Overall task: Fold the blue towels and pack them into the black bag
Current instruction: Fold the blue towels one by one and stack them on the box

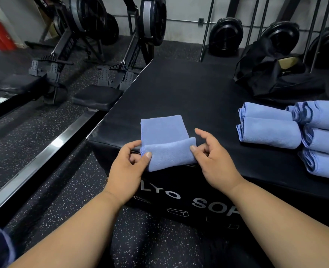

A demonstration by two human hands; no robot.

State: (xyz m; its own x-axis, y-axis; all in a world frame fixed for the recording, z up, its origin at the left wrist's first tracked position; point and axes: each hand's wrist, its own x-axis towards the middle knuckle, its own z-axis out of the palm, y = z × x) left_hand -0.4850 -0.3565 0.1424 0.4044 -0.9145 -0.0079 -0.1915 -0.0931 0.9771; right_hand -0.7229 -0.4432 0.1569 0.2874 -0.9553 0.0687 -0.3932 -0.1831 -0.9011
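Observation:
A blue towel (pixel 165 140) lies at the near left corner of a black padded box (pixel 198 97), its near end turned up and over. My left hand (pixel 128 167) pinches that near end's left side between thumb and fingers. My right hand (pixel 212 153) pinches its right side. Several folded blue towels (pixel 272 130) are piled on the box at the right. The black bag (pixel 264 72) sits crumpled at the box's far right, its opening not clearly visible.
The box's front face carries white lettering (pixel 204 202). Rowing machines (pixel 94 55) stand on the speckled floor to the left, one rail (pixel 43 151) running near the box. Black fans (pixel 227 33) and metal poles line the back wall.

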